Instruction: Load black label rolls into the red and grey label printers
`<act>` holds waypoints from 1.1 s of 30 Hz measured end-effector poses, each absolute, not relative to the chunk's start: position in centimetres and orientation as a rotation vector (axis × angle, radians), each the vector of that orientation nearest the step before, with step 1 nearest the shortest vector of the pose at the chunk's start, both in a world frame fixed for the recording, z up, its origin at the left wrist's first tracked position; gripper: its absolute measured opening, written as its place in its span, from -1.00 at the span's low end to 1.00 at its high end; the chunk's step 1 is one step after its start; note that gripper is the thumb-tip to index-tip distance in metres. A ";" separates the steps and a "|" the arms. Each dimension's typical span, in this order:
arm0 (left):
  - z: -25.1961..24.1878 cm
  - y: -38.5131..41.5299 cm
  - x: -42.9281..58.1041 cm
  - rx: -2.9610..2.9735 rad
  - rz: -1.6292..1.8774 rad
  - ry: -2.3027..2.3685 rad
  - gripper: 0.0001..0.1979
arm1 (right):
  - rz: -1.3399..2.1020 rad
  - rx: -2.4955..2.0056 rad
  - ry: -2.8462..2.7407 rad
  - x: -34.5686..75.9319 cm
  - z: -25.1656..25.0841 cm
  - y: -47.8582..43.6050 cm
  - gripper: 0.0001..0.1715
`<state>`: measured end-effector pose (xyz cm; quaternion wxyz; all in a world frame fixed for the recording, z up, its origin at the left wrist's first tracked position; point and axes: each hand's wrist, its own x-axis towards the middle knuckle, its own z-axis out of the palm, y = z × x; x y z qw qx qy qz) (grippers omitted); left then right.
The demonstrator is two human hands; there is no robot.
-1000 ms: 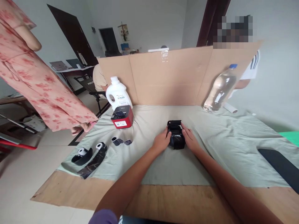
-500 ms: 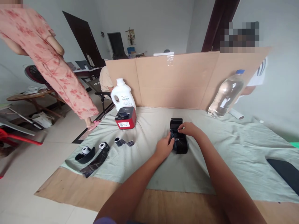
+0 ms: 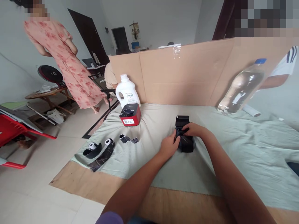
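A small black device (image 3: 178,133) lies on the green cloth with its lid (image 3: 182,120) raised at the back. Black paper or film (image 3: 186,144) hangs from its front. My left hand (image 3: 170,144) grips the device's left side, thumb and fingers against the casing. My right hand (image 3: 193,129) reaches in from the right, its fingers bent together at the opening below the lid. What the right fingertips pinch, if anything, is too small to make out.
Left of my hands are a red and black box (image 3: 130,115), a white jug (image 3: 128,92) and dark rolls (image 3: 102,155). Behind stands a cardboard panel (image 3: 179,77), with a water bottle (image 3: 243,87) at right. A person in a pink dress (image 3: 67,67) stands far left.
The view has shifted, so the table's objects appear farther right. My right fingers have moved slightly down into the device's opening. My left hand still holds its side.
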<state>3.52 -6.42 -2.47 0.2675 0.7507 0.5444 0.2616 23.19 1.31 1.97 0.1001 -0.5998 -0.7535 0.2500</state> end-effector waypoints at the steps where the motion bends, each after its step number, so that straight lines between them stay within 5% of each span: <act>1: -2.5 -6.4 3.5 2.031 0.704 1.469 -0.36 | 0.725 -1.788 -2.236 22.9 1.9 1.2 -0.67; 13: -2.4 -6.4 3.5 2.035 0.717 1.460 -0.37 | 0.489 -1.821 -2.058 23.1 6.5 -0.6 -0.67; 20: -2.1 -6.5 3.3 2.045 0.729 1.428 -0.50 | 1.119 -1.553 -1.699 21.2 10.1 -3.4 -0.81; 28: -2.5 -6.4 3.3 2.101 0.771 1.425 -0.57 | 1.650 -1.158 -1.235 17.0 9.5 -4.0 -0.48; 33: -2.9 -6.4 3.5 2.046 0.749 1.486 -0.55 | 1.803 -1.012 -1.202 15.4 8.7 -4.4 -0.51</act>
